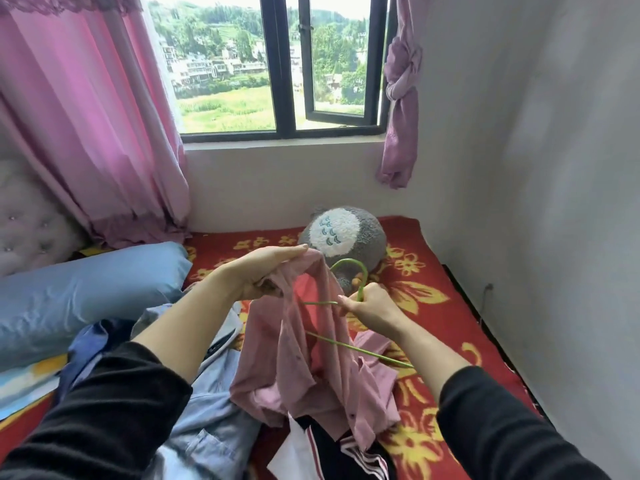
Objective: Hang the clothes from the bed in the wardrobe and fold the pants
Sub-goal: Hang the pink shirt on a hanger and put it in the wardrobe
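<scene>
Gripping the thin green wire hanger [347, 260] just below its hook, the right hand [369, 304] has its fingers curled tight round the neck. That hold seems chosen to steer one sloping arm of the hanger into the garment. The left hand [258, 271] pinches the top edge of the dusty-pink button-up shirt [311, 368] between thumb and stretched fingers. It lifts the cloth clear of the bed, so the opening hangs slack for the hanger to enter. One hanger arm already passes behind the pink cloth, while the long lower wire juts out to the right, so I judge the shirt only part-threaded.

The shirt's tail trails down onto the heap below. There a pale blue denim shirt [214, 410] lies to the left, and black track pants with white side stripes [353, 455] lie at the near edge, unfolded. All of this rests on the red blanket with yellow flowers [433, 271] covering the bed. Beyond the hands sits a grey and white plush toy [346, 233], with a long blue pillow [86, 289] to the left. No wardrobe is in view.
</scene>
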Available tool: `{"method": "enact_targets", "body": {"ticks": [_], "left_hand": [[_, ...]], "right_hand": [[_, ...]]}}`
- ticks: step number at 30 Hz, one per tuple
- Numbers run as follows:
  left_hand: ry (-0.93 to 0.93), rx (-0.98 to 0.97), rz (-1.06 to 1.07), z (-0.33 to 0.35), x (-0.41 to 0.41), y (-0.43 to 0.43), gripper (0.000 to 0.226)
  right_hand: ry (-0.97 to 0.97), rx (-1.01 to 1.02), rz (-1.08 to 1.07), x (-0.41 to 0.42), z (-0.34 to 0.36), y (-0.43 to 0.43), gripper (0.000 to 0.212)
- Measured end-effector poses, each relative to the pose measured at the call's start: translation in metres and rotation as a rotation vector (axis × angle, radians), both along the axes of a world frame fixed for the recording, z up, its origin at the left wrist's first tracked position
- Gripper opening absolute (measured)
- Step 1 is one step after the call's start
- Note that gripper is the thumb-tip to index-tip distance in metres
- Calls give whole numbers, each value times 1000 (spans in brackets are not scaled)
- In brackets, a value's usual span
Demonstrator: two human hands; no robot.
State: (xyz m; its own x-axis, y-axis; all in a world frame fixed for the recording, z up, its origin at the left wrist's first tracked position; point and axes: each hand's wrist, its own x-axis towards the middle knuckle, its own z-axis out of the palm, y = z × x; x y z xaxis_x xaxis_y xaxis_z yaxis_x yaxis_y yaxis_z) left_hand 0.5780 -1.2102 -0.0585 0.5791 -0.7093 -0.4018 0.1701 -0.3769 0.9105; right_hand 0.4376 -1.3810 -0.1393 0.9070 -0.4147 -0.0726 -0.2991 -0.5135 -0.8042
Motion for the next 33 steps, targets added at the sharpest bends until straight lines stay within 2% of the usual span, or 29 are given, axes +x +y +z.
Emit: {"method": "enact_targets", "body": {"ticks": [3,5,6,8,10,11,13,15,17,21,22,23,24,27,28,29,30,33], "left_hand": [[-4,-28,-71,11,-12,1,17],[-17,-10,-106,15,-14,6,24],[-74,5,-135,16,-15,9,30],[-408,129,-142,13,-14,12,40],[-884,479,-149,2,-11,14,44],[-1033,649,-193,-5,-11,14,42],[-1141,789,-269,-22,-12,14,32],[-1198,745,-270,-34,-14,12,21],[-1228,639,-252,-39,-16,11,19],[-1212,380,-163,-36,-18,21,31],[-1211,334,-142,-35,-16,25,31],[-1205,298,-129,-33,-14,30,29],[-1194,265,-128,-32,-13,34,27],[-1176,168,-188,-30,-14,40,27],[-1181,134,-207,-29,-16,39,27],[-1193,107,-220,-27,-17,38,28],[-1204,94,-226,-25,-17,38,29],[-1194,154,-205,-15,-10,49,27]], "right_hand": [[-88,111,-86,7,3,13,29],[-214,239,-174,8,8,14,21],[-258,281,-187,8,10,14,24],[-293,323,-173,7,16,16,34],[-304,368,-143,7,17,22,18],[-318,396,-124,8,16,24,17],[-323,448,-92,8,13,28,37],[-339,508,-69,8,9,32,35],[-336,574,-40,4,9,37,7],[-253,919,32,3,10,34,16],[-203,952,26,5,8,30,22],[-138,894,18,7,4,23,28],[-55,742,21,8,0,17,33],[178,309,237,12,-14,14,66],[195,182,308,13,-19,18,61],[176,91,341,15,-24,22,39],[134,83,334,16,-23,29,12],[14,259,210,19,-20,27,21]]}}
